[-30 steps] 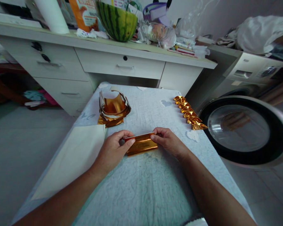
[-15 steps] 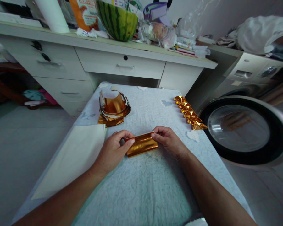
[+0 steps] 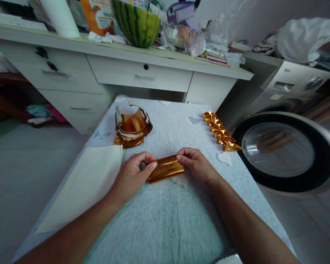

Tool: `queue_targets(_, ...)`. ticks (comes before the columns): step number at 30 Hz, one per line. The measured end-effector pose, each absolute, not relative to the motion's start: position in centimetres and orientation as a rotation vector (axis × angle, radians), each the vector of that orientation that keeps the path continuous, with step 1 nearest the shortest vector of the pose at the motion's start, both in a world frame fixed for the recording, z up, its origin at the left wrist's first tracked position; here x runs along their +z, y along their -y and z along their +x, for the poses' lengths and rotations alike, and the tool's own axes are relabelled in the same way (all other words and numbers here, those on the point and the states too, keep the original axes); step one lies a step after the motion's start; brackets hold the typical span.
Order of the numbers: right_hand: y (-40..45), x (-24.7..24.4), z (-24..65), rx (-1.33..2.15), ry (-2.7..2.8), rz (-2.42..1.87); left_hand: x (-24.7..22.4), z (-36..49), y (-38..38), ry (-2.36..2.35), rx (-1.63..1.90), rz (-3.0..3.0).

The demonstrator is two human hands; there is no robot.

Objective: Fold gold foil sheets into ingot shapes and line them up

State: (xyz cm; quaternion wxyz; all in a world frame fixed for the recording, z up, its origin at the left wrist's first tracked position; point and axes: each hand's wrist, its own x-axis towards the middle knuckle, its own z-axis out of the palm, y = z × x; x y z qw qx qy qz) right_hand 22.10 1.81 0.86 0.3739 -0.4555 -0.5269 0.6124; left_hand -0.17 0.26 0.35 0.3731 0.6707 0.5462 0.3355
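Note:
A folded sheet of shiny gold foil paper (image 3: 166, 169) stretches between my two hands, just over the cloth-covered table. Its left end is pinched between the thumb and fingers of my left hand (image 3: 134, 172). My right hand (image 3: 196, 165) grips the upper right corner the same way, thumb on top. Beyond my left hand lies a curled stack of gold foil paper (image 3: 133, 123). A row of folded gold foil pieces (image 3: 221, 132) runs along the table's right side.
A pale paper sheet (image 3: 82, 183) lies along the left of the patterned tablecloth (image 3: 159, 223). Behind the table stands a white desk (image 3: 143, 75) bearing a cut watermelon (image 3: 137, 25) and clutter. The washing machine's open round door (image 3: 283, 152) borders the right edge.
The foil's upper edge has tipped slightly, so the pale strip along it no longer shows. Both hands keep almost the same place and grip.

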Motion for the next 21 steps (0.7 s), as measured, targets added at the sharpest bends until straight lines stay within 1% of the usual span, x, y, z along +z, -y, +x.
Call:
queue_targets(11, -1.80, 0.89, 21.97, 1.518, 1.395, -1.182, 0.36, -0.26, -0.20, -1.425, 0.851, 1.781)
queue_targets(14, -1.89, 0.74, 21.82, 1.392, 1.494, -1.271, 0.35, -0.26, -0.21, -1.451, 0.856, 1.859)
queue_targets(21, -1.89, 0.23, 21.32, 0.959, 1.758, -1.558, 0.25, 0.23, -0.46, -1.572, 0.810, 2.137)
